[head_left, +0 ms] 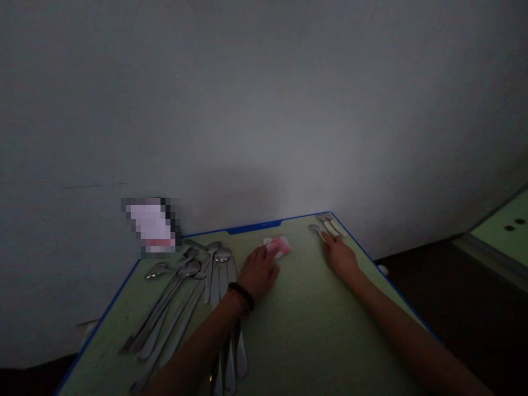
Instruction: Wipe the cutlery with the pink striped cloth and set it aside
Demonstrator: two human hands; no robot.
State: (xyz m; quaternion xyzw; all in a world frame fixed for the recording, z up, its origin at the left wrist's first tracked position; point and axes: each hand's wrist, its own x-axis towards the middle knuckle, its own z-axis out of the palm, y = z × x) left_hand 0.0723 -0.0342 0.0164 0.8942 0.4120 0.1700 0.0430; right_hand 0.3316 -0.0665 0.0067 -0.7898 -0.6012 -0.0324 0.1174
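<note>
My left hand (259,269) lies on the green table (305,330) with its fingertips on a small pink cloth (278,246); a dark band circles that wrist. My right hand (339,256) reaches to the far right corner, its fingers stretched flat onto a few spoons (328,225) lying there. Whether it grips one I cannot tell. Left of my left arm lies a spread of several steel spoons (185,286), bowls toward the wall, some handles hidden under my forearm.
The table has a blue edge (256,225) and stands against a plain white wall. A blurred pale object (150,225) sits at the table's far left corner. Another green surface (505,223) shows at the right, across dark floor.
</note>
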